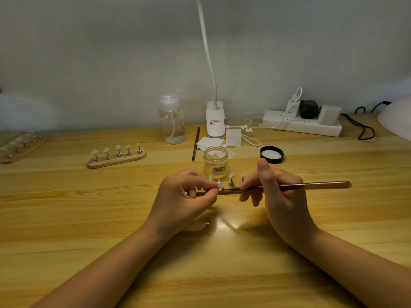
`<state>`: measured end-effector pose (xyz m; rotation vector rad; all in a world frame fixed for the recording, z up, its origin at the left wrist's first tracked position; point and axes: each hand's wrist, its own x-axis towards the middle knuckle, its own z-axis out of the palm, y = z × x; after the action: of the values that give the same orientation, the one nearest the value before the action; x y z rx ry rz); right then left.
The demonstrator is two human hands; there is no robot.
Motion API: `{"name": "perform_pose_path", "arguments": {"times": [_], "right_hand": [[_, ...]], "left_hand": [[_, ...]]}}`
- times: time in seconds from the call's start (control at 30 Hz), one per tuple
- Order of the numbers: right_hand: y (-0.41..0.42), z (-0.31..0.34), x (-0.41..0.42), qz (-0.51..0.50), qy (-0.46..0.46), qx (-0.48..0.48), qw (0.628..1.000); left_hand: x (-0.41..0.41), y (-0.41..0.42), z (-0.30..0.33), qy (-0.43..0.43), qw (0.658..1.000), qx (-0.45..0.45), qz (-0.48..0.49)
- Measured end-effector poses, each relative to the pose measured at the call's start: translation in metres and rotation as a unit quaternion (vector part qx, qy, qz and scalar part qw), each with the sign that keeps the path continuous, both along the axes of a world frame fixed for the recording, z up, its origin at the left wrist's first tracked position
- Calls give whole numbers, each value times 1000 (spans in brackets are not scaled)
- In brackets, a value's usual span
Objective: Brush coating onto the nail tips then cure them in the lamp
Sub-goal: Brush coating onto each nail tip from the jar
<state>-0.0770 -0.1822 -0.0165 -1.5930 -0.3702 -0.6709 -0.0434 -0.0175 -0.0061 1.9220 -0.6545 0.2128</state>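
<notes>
My left hand (186, 196) pinches a clear nail tip (220, 184) on its small stand, just above the wooden table. My right hand (275, 192) grips a long brown brush (311, 185) that lies level, its tip pointing left at that nail tip. Behind my hands a wooden holder is mostly hidden; two nail tips on metal stands (231, 179) show above it. An open clear jar (215, 161) of coating stands right behind them. The edge of a white dome (398, 117), maybe the curing lamp, shows at the far right.
A second wooden holder with several nail tips (116, 155) lies at the left, a third (21, 147) at the far left edge. The black jar lid (271, 154), another brush (195, 143), wipes, a pump bottle (172, 121), a clip lamp (215, 118) and a power strip (302, 123) stand behind.
</notes>
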Motion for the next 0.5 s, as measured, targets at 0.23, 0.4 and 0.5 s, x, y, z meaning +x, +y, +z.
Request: {"name": "perform_pose_path", "arguments": {"times": [0.23,0.4,0.5], "right_hand": [[1,2,2,-9,0,-38,999],[1,0,1,6,7,-3,1000],[0,-1,1,-7,-6,12,1000]], "left_hand": [[1,-2,0,-3,1000,5,6],[0,0,-2,-2,1000,-1,13],[-1,1,-2,2,1000,-4,12]]}}
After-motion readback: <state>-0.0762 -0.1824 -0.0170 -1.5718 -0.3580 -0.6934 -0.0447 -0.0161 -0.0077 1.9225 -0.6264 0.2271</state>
